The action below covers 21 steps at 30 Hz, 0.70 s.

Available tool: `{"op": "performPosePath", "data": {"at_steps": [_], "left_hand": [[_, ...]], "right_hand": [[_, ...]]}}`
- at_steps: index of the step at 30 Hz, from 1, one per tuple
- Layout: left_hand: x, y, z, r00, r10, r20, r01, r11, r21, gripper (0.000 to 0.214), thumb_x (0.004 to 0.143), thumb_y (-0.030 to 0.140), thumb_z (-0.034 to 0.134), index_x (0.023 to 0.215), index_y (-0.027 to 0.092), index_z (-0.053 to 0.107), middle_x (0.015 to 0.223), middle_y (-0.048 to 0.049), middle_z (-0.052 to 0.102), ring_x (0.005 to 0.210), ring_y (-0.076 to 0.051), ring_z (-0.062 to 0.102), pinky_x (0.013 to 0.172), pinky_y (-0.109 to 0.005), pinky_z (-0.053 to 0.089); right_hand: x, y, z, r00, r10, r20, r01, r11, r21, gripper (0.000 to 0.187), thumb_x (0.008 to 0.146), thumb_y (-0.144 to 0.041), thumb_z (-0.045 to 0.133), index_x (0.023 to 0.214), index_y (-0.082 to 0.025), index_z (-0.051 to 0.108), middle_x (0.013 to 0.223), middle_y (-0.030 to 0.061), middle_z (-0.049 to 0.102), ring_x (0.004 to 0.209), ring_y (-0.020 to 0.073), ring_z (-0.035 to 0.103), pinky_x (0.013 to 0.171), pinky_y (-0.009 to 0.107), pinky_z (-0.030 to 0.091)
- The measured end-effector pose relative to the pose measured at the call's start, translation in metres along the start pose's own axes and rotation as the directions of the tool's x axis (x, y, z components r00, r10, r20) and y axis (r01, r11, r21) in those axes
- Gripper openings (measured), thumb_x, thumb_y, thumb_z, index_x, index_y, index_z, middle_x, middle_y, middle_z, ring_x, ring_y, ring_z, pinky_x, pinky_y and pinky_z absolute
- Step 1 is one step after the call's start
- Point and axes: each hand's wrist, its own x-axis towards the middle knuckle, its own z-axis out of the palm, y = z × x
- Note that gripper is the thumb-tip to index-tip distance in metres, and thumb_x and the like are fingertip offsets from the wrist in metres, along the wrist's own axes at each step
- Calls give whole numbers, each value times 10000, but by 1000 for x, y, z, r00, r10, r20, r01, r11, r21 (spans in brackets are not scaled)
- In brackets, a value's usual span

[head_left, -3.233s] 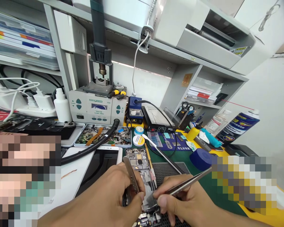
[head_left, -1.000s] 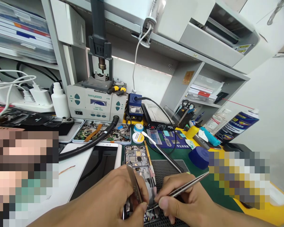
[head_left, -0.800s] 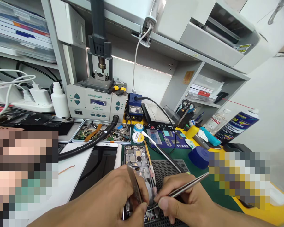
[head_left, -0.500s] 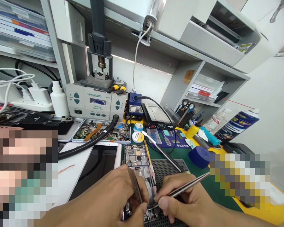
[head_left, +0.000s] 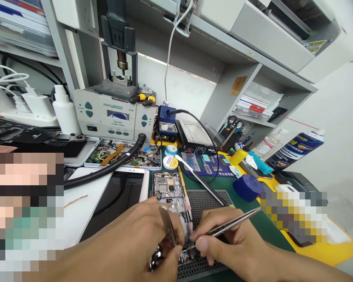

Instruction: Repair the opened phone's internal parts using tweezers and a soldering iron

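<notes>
An opened phone [head_left: 167, 187], its inner parts bare, lies on a grey perforated mat [head_left: 206, 203]. Over its lower end, my left hand [head_left: 144, 239] is closed round a flat, round-ended metal tool [head_left: 168, 225]. A shiny dark piece [head_left: 156, 257] shows below that hand's fingers; what it belongs to is hidden. From the right, my right hand [head_left: 226, 239] pinches metal tweezers [head_left: 238, 220], whose tips reach down to the phone's lower part. The fingers of both hands are close together there and partly cover the phone.
Left of the phone lies a white tablet [head_left: 146, 186] with a dark screen. Behind stand a hot-air station [head_left: 114, 113], a tray of circuit boards [head_left: 90, 158] and a blue soldering station [head_left: 167, 115]. A blue tape roll [head_left: 248, 188] and a spray can [head_left: 295, 150] are at right.
The camera view has shifted slightly, so the bench items sit a little higher and the shelf is cut off more. Both hands keep their grips, with only slight movement at the phone's lower end.
</notes>
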Motion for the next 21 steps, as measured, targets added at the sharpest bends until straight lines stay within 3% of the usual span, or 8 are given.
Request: {"op": "performPosePath", "data": {"at_steps": [5,10,21], "left_hand": [[-1,2,-2,1000,-9,-2,9,998,-57,188,844,87,617,884,252,697,868,30,731,874,-177,688,894,-258,569],[4,0,-12,997,-45,70,53,991,-122,164,850,105,646,861,250,722,843,25,722,859,-174,697,875,-229,580],[15,3,-27,987,-11,162,30,993,-113,167,835,134,646,869,259,751,833,45,750,799,-160,726,747,-223,561]], "right_hand": [[0,-1,0,999,33,5,-33,999,-1,132,903,-250,873,934,-123,848,694,22,687,536,104,587,500,208,435],[1,-3,0,997,72,8,-72,997,-12,202,906,-322,883,923,-125,841,669,11,669,526,106,568,500,216,450],[2,-3,1,998,54,13,-54,999,0,150,901,-248,866,922,-101,842,662,14,657,533,97,561,508,200,438]]}}
